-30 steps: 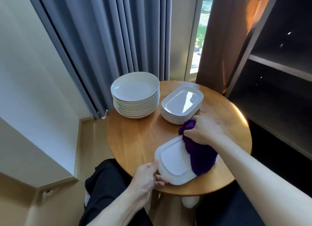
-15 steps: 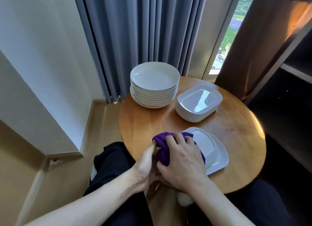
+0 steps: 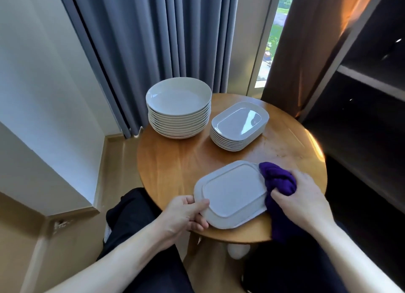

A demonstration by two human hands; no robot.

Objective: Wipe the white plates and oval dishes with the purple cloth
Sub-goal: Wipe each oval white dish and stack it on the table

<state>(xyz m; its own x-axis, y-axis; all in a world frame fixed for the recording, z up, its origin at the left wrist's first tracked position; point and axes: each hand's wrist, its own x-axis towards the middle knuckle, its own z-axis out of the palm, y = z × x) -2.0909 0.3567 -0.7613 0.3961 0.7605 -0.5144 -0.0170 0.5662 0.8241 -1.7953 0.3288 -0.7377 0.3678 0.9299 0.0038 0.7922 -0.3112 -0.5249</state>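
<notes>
Round wood table [image 3: 179,161], near edge: my left hand [image 3: 184,214] pinches rim of oval dish [image 3: 232,194], thumb on top. Dish lies foot-up, flat on table. My right hand [image 3: 304,203] clutches bunched purple cloth [image 3: 278,181] against dish's right end. Dish likely stiff, glazed, slick, breakable: hold by rim. Cloth soft, light. Farther: oval dish stack [image 3: 238,122], round plate stack [image 3: 177,100] to its left, well apart from hands.

This looks like a lived-in room, a home or a hotel room, in a corner by a window [image 3: 272,43]. Long grey curtains [image 3: 153,40] hang to a beige floor [image 3: 114,157] beside a plain white wall [image 3: 32,62]. A small round wooden tabletop [image 3: 175,161] carries a stack of white plates [image 3: 178,100] and a stack of oval dishes [image 3: 238,120]. Dark built-in shelving [image 3: 361,78] stands to the right.
</notes>
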